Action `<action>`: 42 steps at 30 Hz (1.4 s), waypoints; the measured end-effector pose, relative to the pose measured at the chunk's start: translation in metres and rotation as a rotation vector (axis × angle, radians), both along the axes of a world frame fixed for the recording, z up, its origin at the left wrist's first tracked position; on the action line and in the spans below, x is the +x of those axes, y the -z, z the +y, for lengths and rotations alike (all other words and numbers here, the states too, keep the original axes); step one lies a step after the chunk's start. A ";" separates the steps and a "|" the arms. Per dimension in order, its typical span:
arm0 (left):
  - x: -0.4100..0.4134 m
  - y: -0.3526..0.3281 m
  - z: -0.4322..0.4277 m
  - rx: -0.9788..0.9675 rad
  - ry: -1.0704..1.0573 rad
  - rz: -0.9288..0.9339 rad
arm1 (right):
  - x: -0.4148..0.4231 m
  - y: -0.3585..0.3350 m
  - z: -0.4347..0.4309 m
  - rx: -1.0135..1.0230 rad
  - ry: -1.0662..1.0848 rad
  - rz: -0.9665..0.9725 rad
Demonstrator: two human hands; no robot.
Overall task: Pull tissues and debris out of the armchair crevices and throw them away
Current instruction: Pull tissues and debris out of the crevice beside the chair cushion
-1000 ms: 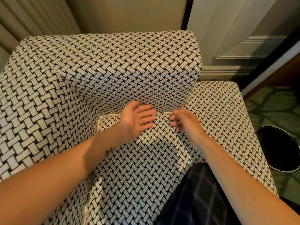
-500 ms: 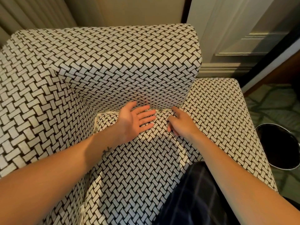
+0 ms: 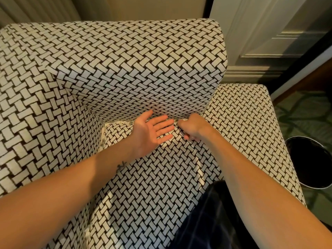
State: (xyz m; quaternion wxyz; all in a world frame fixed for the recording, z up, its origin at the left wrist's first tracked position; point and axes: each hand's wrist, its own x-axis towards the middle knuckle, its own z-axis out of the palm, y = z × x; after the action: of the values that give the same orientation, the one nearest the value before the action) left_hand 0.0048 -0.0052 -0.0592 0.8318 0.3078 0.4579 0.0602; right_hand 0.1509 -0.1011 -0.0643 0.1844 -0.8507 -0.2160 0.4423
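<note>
The armchair (image 3: pixel 36 105) is covered in black-and-white basket-weave fabric. Its crevice (image 3: pixel 117 121) runs between the seat cushion (image 3: pixel 143 186) and the backrest (image 3: pixel 143 72), under both hands. The right hand (image 3: pixel 193 127) sits at that seam with its fingers curled under; whether its grip is clamped on anything cannot be told. The left hand (image 3: pixel 152 133) lies just beside it, palm up, fingers straight and slightly apart. A round bin (image 3: pixel 305 137) stands on the floor (image 3: pixel 305 112) to the right of the chair. Its inside is dark and the contents are unreadable.

No legible text, label, brand, number or sign. The armchair (image 3: pixel 136 56) bears only a woven pattern; a small dark mark (image 3: pixel 121 165) on the left forearm (image 3: pixel 97 173) cannot be read.
</note>
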 end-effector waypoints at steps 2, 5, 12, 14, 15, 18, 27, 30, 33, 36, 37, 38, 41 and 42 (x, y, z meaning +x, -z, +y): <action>-0.001 0.002 0.000 0.001 -0.001 -0.009 | 0.007 0.005 -0.003 0.039 0.014 0.057; -0.002 0.001 0.002 0.013 0.008 -0.006 | 0.015 0.013 -0.012 0.134 0.066 0.116; -0.002 0.003 0.002 0.025 0.005 0.018 | 0.017 0.011 -0.013 0.132 0.088 0.189; -0.002 0.003 0.003 0.021 -0.003 0.023 | 0.017 0.007 -0.004 0.044 0.073 0.188; -0.002 0.002 0.003 0.019 -0.006 0.025 | 0.016 0.005 0.000 0.004 0.052 0.170; -0.001 0.001 0.002 0.020 -0.016 0.038 | 0.015 0.006 0.001 0.001 0.010 0.109; 0.000 0.002 0.002 0.034 -0.025 0.062 | 0.019 0.016 -0.010 0.163 0.100 0.175; 0.000 0.002 0.002 0.027 -0.034 0.068 | 0.014 0.015 0.000 0.117 0.168 0.180; 0.000 0.002 0.003 0.025 -0.037 0.071 | 0.005 0.018 0.006 0.105 0.167 0.042; 0.000 0.001 0.002 0.031 -0.033 0.073 | 0.003 0.019 0.005 0.113 0.189 0.037; -0.001 0.001 0.002 0.032 -0.031 0.074 | 0.004 0.017 0.004 0.117 0.209 0.062; -0.001 0.002 0.002 0.032 -0.030 0.075 | 0.004 0.015 0.003 0.125 0.234 0.091; 0.000 0.002 0.002 0.036 -0.029 0.077 | 0.006 0.013 0.002 0.185 0.307 0.173; 0.000 0.002 0.002 0.040 -0.030 0.078 | 0.005 0.013 0.001 0.194 0.318 0.187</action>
State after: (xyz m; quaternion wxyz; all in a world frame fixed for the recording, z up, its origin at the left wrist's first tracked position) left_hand 0.0051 -0.0031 -0.0613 0.8061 0.3193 0.4933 0.0697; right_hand 0.1558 -0.0997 -0.0775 0.3521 -0.8077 -0.1023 0.4617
